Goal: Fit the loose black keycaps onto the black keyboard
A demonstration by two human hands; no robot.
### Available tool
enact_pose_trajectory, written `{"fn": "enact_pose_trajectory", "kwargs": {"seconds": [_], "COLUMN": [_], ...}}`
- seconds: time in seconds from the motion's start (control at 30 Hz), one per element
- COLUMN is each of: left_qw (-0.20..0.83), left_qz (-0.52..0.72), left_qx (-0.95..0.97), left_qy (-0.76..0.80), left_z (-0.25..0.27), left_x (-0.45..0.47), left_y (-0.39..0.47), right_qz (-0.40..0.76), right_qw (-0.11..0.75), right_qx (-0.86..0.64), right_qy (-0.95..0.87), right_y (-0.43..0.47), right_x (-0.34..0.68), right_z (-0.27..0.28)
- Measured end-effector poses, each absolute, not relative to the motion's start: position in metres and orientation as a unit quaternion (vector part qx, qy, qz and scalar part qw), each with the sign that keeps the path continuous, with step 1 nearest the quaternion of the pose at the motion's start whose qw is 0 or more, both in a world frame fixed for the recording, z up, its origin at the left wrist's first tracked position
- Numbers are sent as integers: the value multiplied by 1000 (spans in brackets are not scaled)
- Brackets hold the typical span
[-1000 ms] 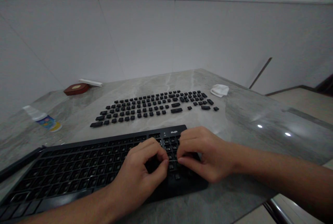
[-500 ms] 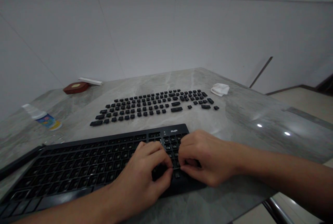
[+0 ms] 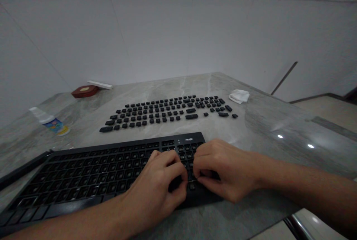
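A black keyboard lies at the table's near side, most of its key sockets bare, with a few keys still on its front row. My left hand rests over its right part, thumb and forefinger curled into a pinch. Close beside it, my right hand pinches low over the number pad. A thin light line shows between the two sets of fingertips, too small to name. What either pinch holds is hidden. Just below the fingertips, a small dark key sits on the keyboard.
Loose black keycaps lie in rows behind the keyboard. A spray bottle lies at the left, near a dark bar. Farther back are a reddish-brown box and a white strip. A white cloth lies at right.
The whole view has shifted slightly, so the table's things appear a little farther right. Both hands keep their pinched pose over the number pad, with hardly any movement.
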State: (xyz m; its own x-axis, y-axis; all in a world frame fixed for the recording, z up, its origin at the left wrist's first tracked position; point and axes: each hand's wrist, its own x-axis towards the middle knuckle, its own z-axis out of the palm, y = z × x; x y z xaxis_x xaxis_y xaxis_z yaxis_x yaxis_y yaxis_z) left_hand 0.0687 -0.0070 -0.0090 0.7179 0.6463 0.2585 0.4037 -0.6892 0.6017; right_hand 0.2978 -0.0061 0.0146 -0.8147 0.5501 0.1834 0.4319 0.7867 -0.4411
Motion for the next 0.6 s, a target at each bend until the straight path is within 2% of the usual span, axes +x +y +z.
{"fn": "enact_pose_trajectory", "kwargs": {"seconds": [0.37,0.6], "left_qw": [247,247], "left_qz": [260,272], "left_qx": [891,889], "left_qy": [278,274], "left_z": [-12,-10], "left_x": [69,70], "left_y": [-8,-9], "right_qz": [161,91], "right_qw": [128,74], "right_qx": [-269,-318], "right_qy": [-941,-941], "right_y": [-11,-24], "right_x": [295,288], "right_z": [12,19]}}
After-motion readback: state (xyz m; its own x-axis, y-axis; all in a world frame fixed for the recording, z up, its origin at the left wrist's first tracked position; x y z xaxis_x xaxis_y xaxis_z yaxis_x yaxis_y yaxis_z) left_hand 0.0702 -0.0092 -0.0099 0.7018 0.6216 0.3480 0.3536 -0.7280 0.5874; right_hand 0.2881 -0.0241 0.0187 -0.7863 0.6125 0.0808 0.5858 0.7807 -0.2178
